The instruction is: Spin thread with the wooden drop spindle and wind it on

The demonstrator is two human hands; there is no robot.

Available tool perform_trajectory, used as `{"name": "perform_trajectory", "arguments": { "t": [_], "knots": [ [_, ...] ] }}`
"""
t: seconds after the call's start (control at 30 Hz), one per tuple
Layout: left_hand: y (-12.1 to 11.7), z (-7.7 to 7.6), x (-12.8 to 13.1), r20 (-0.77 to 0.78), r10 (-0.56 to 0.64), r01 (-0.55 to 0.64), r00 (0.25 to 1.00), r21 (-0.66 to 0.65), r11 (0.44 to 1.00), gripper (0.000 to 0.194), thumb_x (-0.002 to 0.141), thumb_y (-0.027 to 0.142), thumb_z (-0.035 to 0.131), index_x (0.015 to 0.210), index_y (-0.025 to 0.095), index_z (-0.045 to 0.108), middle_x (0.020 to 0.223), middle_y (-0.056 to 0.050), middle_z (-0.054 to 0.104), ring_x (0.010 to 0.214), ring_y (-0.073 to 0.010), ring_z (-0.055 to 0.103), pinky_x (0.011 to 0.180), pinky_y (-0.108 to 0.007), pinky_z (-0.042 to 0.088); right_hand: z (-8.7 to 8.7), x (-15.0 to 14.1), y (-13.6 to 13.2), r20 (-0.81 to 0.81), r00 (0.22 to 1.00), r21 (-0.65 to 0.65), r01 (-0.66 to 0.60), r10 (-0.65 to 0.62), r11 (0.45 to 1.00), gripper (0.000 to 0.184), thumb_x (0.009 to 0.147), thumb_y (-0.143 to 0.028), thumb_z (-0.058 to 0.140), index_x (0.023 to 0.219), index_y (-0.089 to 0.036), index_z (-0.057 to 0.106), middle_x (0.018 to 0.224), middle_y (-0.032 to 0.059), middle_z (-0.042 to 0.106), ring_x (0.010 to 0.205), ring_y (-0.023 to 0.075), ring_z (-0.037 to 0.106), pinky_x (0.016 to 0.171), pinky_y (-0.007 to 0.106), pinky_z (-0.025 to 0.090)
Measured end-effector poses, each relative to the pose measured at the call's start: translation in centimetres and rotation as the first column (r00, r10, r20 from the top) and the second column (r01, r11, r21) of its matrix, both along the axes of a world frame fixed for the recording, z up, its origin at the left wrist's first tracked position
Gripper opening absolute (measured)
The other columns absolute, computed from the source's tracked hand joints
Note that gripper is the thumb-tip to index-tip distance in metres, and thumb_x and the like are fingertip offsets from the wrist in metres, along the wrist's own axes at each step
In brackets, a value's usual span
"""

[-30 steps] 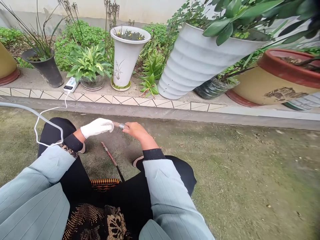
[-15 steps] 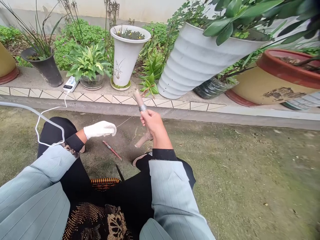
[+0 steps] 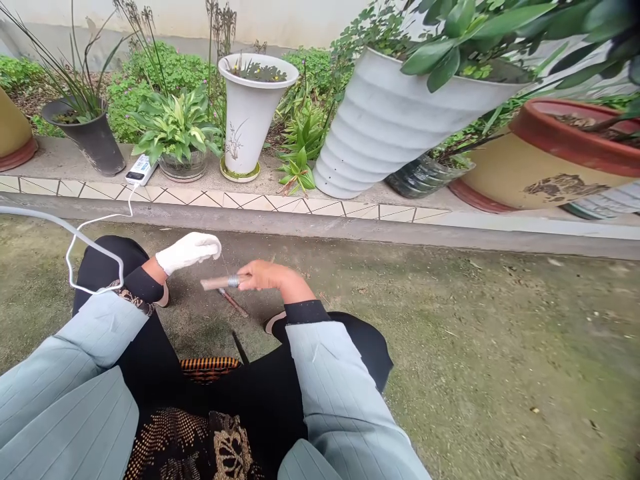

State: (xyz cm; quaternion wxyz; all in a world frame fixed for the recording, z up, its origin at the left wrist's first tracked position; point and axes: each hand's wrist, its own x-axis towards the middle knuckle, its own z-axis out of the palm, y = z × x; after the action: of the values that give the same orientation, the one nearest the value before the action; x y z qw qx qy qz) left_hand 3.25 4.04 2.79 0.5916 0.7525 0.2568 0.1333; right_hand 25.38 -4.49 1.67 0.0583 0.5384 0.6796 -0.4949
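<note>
Wooden rod [image 3: 216, 283] lies level in the person's right hand [image 3: 267, 275], its silvery wound band [image 3: 233, 281] just beside the bare fingers [image 3: 253, 269], which are curled closed around the rod. Left of the rod and slightly above it, the left hand [image 3: 189, 253] in a white glove is held in the air, its gloved fingers [image 3: 214, 247] bunched shut. A thin thread [image 3: 223, 259] seems to run from them down to the rod, though it is too faint to follow all the way.

Below the rod, on the mossy concrete ground [image 3: 450, 347], lies a reddish stick [image 3: 233, 303] with a metal tip, not touching the rod. Further below the rod, a dark pointed tip [image 3: 240, 347] and a striped orange-and-black cloth [image 3: 209, 368] sit at the person's black-trousered lap [image 3: 265, 373]. Pale grey-blue sleeves [image 3: 330, 380] reach toward the rod from either side. Left of the rod, a white cable [image 3: 83, 240] loops up to a white power strip [image 3: 141, 169] on the tiled ledge [image 3: 200, 193]. Beyond the rod, that ledge carries potted plants, including a white flowerpot [image 3: 249, 113].
</note>
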Motion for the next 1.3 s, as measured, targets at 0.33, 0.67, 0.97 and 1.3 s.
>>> {"name": "perform_trajectory", "arguments": {
  "t": [0.33, 0.67, 0.97, 1.3],
  "knots": [
    [-0.6, -2.8, 1.0, -0.008, -0.162, 0.156, 0.987, -0.223, 0.962, 0.037, 0.086, 0.047, 0.053, 0.081, 0.012, 0.061, 0.059, 0.002, 0.047, 0.050, -0.0076, 0.038, 0.048, -0.019, 0.037, 3.2, 3.3, -0.1, -0.614, 0.575, 0.214, 0.780, -0.541, 0.587, 0.028, 0.079, -0.039, 0.054, 0.091, -0.015, 0.059, 0.066, -0.0020, 0.052, 0.052, 0.0084, 0.044, 0.051, 0.022, 0.038],
    [-0.8, 0.2, 0.4, 0.037, -0.263, 0.264, 0.964, -0.207, 0.942, 0.037, 0.082, 0.046, 0.059, 0.080, 0.009, 0.065, 0.076, -0.006, 0.061, 0.054, -0.0074, 0.044, 0.051, -0.020, 0.037, -0.5, 2.8, 0.7, 0.323, 0.831, 0.453, 0.285, -0.453, 0.845, 0.024, 0.081, -0.038, 0.060, 0.096, -0.021, 0.067, 0.093, 0.0104, 0.069, 0.082, 0.0213, 0.060, 0.064, 0.027, 0.037],
    [0.3, -1.5, 0.3, 0.013, 0.091, -0.090, 0.996, -0.064, 0.994, 0.026, 0.083, 0.037, 0.051, 0.079, 0.012, 0.057, 0.072, -0.002, 0.055, 0.052, -0.0067, 0.038, 0.048, -0.018, 0.034, 0.1, -0.3, -0.6, -0.143, 0.987, -0.241, -0.103, 0.070, 0.965, 0.020, 0.070, -0.032, 0.066, 0.085, -0.019, 0.067, 0.061, -0.0041, 0.055, 0.052, 0.0087, 0.047, 0.052, 0.022, 0.036],
    [0.4, -2.4, 0.8, -0.043, 0.051, -0.056, 0.998, -0.104, 0.993, 0.028, 0.085, 0.039, 0.053, 0.079, 0.012, 0.057, 0.061, 0.003, 0.046, 0.047, -0.0060, 0.035, 0.042, -0.016, 0.029, 3.9, 2.1, -1.6, -0.434, 0.899, -0.031, 0.045, -0.054, 0.998, 0.036, 0.073, -0.033, 0.065, 0.105, -0.016, 0.069, 0.069, -0.0040, 0.056, 0.057, 0.0063, 0.044, 0.055, 0.019, 0.037]
  ]
}}
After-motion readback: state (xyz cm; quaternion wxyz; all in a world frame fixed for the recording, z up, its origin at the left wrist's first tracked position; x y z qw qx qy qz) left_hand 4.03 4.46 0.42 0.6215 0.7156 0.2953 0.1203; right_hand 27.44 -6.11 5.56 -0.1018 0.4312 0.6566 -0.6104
